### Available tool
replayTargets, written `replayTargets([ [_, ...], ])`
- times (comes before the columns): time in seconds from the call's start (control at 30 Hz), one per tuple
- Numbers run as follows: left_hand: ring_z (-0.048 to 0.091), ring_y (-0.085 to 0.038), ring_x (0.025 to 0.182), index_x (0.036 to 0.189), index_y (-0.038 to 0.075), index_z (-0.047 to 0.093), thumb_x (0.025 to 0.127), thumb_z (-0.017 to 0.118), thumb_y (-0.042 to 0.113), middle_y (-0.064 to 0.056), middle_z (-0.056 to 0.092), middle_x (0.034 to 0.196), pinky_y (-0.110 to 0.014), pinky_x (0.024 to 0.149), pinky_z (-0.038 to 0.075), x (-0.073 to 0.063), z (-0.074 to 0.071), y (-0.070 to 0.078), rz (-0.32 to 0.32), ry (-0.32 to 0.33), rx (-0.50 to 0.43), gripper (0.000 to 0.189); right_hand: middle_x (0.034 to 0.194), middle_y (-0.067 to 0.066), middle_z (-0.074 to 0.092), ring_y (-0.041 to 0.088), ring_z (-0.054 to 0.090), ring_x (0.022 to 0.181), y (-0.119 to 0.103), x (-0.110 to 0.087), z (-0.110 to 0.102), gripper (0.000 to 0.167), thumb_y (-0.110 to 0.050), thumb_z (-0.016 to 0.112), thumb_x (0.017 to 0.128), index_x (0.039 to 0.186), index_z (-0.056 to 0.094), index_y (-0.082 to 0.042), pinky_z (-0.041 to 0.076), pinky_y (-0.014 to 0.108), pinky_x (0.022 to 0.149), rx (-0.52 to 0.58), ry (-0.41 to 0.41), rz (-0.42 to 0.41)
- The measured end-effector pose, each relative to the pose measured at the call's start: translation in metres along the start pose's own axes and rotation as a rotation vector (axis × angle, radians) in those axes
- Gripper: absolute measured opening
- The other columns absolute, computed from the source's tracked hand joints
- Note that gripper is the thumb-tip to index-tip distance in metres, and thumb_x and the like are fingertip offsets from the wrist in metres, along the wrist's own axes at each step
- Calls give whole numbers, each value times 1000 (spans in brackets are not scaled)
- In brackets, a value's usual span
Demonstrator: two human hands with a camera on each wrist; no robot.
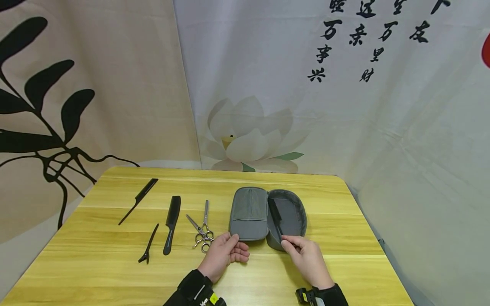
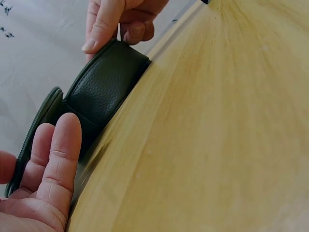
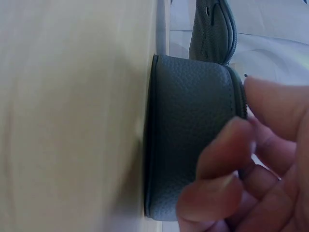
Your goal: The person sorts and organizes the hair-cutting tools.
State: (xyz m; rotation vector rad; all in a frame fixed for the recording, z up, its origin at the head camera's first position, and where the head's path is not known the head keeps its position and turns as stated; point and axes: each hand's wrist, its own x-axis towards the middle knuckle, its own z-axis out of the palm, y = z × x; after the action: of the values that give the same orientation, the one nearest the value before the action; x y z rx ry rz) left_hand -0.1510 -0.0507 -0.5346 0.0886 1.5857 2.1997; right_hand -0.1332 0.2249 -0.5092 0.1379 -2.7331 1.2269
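A grey zippered case (image 1: pixel 286 219) lies spread open on the table, its lid (image 1: pixel 249 208) to the left with a pocket inside. My left hand (image 1: pixel 223 255) holds the lid's near left corner, thumb on the inner side and fingers (image 2: pixel 60 164) along the outside. A black comb (image 1: pixel 274 214) lies slanted inside the deeper half. At its near end my right hand (image 1: pixel 306 257) pinches its thin handle, right over the case's front rim. In the right wrist view, curled fingers (image 3: pixel 227 150) overlap the case wall (image 3: pixel 188 130), and the comb is hidden.
To the left on the wooden table (image 1: pixel 115 272) lie a tail comb (image 1: pixel 142 194), a wide black comb (image 1: pixel 173 221), a black hair clip (image 1: pixel 149 244) and two pairs of metal scissors (image 1: pixel 203 229). A printed cloth (image 1: pixel 344 119) hangs behind the table.
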Motion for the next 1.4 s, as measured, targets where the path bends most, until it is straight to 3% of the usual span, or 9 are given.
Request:
replayTargets([
  [0.13, 73, -19, 88, 115, -3, 47, 118, 42, 23, -12, 69, 104, -31, 83, 67, 1, 0, -1, 3, 0, 0, 27, 113, 1, 81, -1, 60, 77, 0, 0, 0, 20, -28, 79, 98, 116, 83, -21, 50, 20, 66, -11, -21, 9],
  [0.73, 73, -20, 88, 113, -2, 47, 117, 43, 23, -12, 69, 105, -31, 83, 66, 1, 0, -1, 4, -4, -6, 26, 109, -5, 80, 7, 72, 91, -1, 0, 2, 26, -33, 78, 99, 120, 82, -20, 56, 22, 73, -66, -82, 40],
  [1.4, 74, -20, 87, 109, 0, 48, 117, 43, 21, -13, 69, 104, -31, 82, 67, 1, -1, -2, 12, 3, -4, 24, 106, -5, 79, 3, 69, 86, -3, 0, 3, 26, -34, 78, 99, 119, 83, -19, 53, 21, 69, -72, -111, 33],
])
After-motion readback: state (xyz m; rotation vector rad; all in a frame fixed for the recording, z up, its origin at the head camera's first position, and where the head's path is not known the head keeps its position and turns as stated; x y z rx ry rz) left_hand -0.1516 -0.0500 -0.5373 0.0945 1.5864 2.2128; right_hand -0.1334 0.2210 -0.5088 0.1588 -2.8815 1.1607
